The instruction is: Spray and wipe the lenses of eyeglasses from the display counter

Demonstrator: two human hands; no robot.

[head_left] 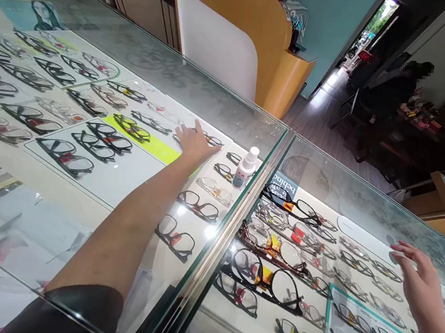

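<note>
My left arm stretches over the left half of a glass display case (207, 265). My left hand (193, 144) has its fingers spread at a dark-rimmed pair of eyeglasses (211, 139), partly covering it; whether the fingertips touch it I cannot tell. To the right of this hand stands a small white bottle (246, 167) with a printed label. My right hand (420, 276) is over the right half of the case, fingers apart and slightly bent, holding nothing. Between the hands, larger black eyeglasses (266, 276) and dark red eyeglasses (273, 243) with yellow tags appear to lie on the glass.
Rows of eyeglasses (64, 157) fill the case, some on a yellow-green strip (161, 151). Papers (27, 225) lie at lower left. Beyond stand a wooden counter (234, 11) and a doorway (365, 37). A person in dark clothes (395, 90) is at the back right.
</note>
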